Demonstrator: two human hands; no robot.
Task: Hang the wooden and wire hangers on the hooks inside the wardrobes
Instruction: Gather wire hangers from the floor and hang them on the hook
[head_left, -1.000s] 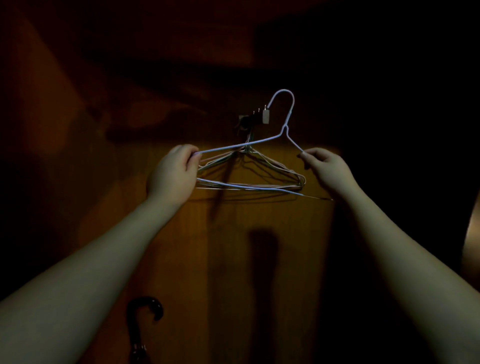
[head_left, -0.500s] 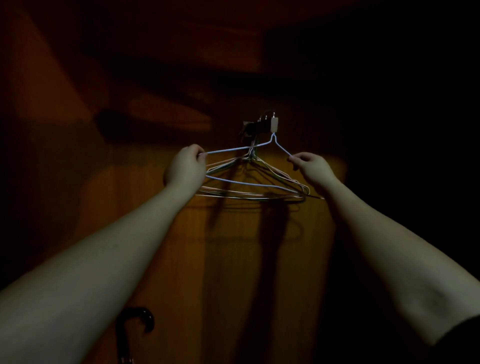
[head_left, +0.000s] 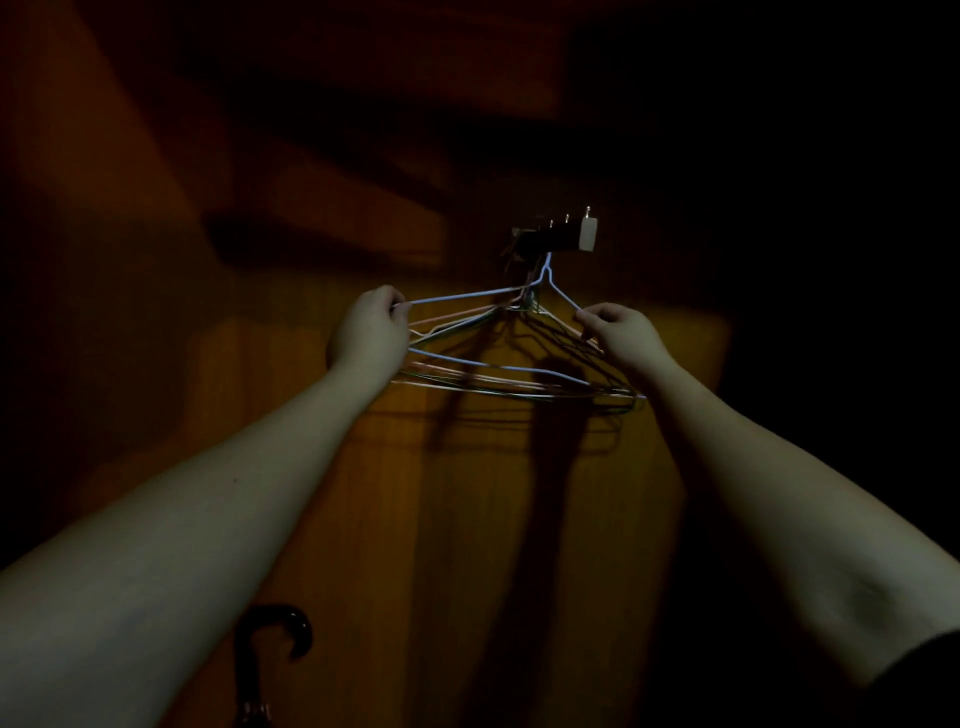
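Down onto the hook bar (head_left: 563, 240) goes the blue wire hanger (head_left: 467, 297), joining the hung bunch (head_left: 498, 387); left hand (head_left: 371, 332) pinches its left shoulder, right hand (head_left: 621, 327) its right, against the wardrobe's far panel (head_left: 519, 519).

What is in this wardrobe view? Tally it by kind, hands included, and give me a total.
Hands: 2, left hand and right hand
Light-blue wire hanger: 1
Bundle of other wire hangers: 1, hangers too tangled to count
Hook rack: 1
Umbrella handle: 1
Total: 6
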